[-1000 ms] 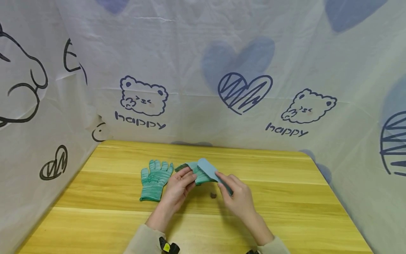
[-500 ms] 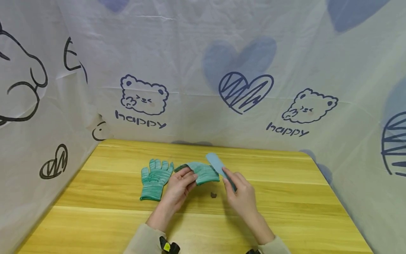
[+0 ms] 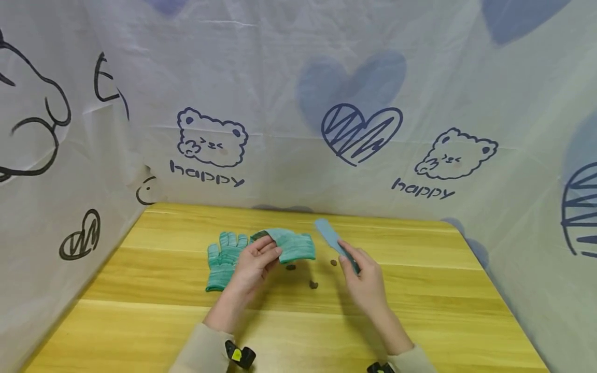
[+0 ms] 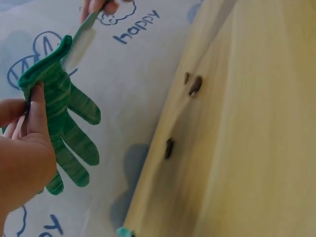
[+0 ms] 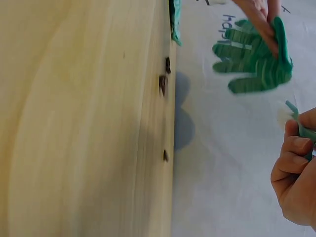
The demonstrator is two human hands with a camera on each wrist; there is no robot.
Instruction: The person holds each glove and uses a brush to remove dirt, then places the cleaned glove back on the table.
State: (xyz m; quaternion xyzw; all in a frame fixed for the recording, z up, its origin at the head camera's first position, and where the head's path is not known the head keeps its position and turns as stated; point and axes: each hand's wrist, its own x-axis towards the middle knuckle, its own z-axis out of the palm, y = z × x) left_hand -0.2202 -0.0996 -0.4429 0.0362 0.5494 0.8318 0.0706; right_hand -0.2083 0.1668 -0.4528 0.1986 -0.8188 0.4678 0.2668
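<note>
My left hand (image 3: 254,264) pinches a green knitted glove (image 3: 295,245) by its cuff and holds it above the table. In the left wrist view the fingers of this glove (image 4: 64,113) hang down. My right hand (image 3: 366,284) grips the handle of a blue-grey brush (image 3: 328,233), just right of the glove and apart from it in the head view. Pale bristles show on the brush (image 4: 81,47) in the left wrist view. A second green glove (image 3: 223,264) lies flat on the table, partly hidden behind my left hand.
Several small dark bits lie on the wooden table (image 3: 420,290): one dark lump (image 3: 313,285) in front of the held glove, one dark bit (image 3: 291,267) beneath it, another bit (image 3: 333,262) near the brush. A printed white cloth (image 3: 280,155) hangs behind the table.
The brush has moved right and off the glove. My left hand has shifted slightly left and away with the glove. Two more dark bits now show on the table.
</note>
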